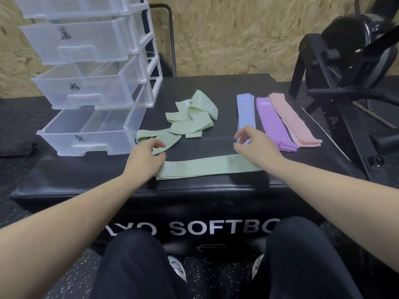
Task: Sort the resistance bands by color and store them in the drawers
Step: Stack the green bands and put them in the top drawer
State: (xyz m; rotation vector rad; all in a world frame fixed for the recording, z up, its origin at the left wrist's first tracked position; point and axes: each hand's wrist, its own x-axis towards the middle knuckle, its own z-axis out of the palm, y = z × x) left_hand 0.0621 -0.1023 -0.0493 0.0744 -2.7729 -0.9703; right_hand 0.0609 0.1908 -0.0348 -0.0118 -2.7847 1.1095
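The surface (86, 180), a padded black box, is carrying everything at knee height in front of the seated person, and a gym machine (349, 61) is standing off to the right. On the left rear corner the drawers (90, 83) are sitting as a clear stack, all pulled out and marked with handwritten labels I cannot read, probably one per colour; they are looking empty so far. To the right, three tidy stacks are lying side by side, touching or nearly so: blue bands (245, 111), purple bands (274, 124) and pink bands (293, 119), each flattened and squared, likely so a whole colour can be lifted at once. Between the drawers and those stacks the loose green bands (192, 117) are sprawling in a tangle, apparently the last colour waiting to be ordered. Nearest the person a green stack (207, 167) is building up crosswise, flat along the front edge. The left hand (146, 158) is resting over that stack's left end, fingers curled on a loose green band from the tangle, seemingly drawing it in. The right hand (252, 145) is hovering over the stack's right end with fingers loosely bent and parted, holding nothing that I can see, seemingly ready to align the next band. Storing is not yet begun.
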